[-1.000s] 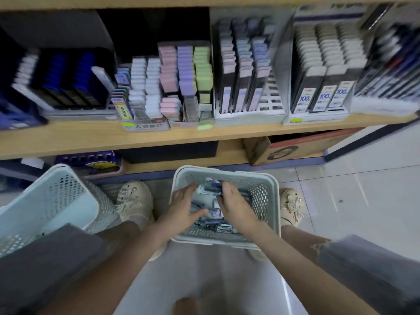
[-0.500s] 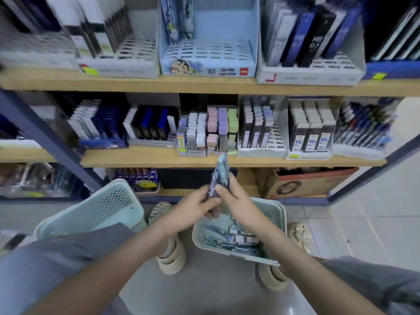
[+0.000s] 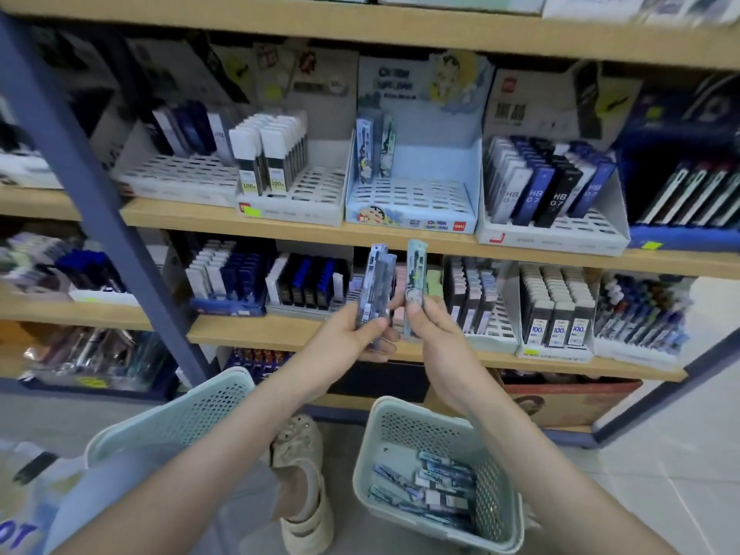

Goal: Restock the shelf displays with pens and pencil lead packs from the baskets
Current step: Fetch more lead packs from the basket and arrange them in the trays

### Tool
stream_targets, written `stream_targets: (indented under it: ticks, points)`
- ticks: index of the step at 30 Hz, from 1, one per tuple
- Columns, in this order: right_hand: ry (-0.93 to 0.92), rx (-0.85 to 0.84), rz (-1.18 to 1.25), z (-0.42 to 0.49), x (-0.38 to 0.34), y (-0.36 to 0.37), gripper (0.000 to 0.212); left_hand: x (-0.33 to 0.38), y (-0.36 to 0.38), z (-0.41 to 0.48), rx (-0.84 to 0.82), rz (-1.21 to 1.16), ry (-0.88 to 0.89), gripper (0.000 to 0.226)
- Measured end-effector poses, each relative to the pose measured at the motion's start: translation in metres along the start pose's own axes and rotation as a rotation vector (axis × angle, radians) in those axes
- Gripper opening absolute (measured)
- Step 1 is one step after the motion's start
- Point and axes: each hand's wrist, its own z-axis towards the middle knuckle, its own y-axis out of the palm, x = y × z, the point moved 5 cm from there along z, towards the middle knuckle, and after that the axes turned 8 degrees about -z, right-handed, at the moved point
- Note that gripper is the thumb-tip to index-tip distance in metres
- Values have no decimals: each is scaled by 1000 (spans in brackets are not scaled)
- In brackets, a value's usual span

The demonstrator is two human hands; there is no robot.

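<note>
Lead packs point(image 3: 374, 288), slim flat glossy rectangles, stand upright gripped in the left hand point(image 3: 352, 334); the right hand point(image 3: 430, 326) pinches one pack point(image 3: 415, 274); more lie in the perforated plastic basket point(image 3: 400, 430).

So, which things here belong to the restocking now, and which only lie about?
In the job: left hand holding several packs; right hand holding one pack; basket; light blue tray.
Lying about: cardboard box; shoe; HB packs.
</note>
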Motion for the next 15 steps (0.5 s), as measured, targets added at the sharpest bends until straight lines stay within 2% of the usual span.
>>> stream_targets:
  ticks: [4, 9, 12, 15]
  points:
    - [-56, -15, 85, 17, -22, 0, 20, 23, 1, 3, 0, 22, 65, 12]
    - [-114, 34, 63, 40, -47, -6, 19, 49, -9, 15, 32, 84, 134, 9]
    - [-115, -8, 86, 54, -58, -4, 12, 60, -20, 25, 72, 117, 156, 12]
    - [-93, -50, 52, 70, -68, -4, 14, 72, -29, 35, 98, 166, 194, 11]
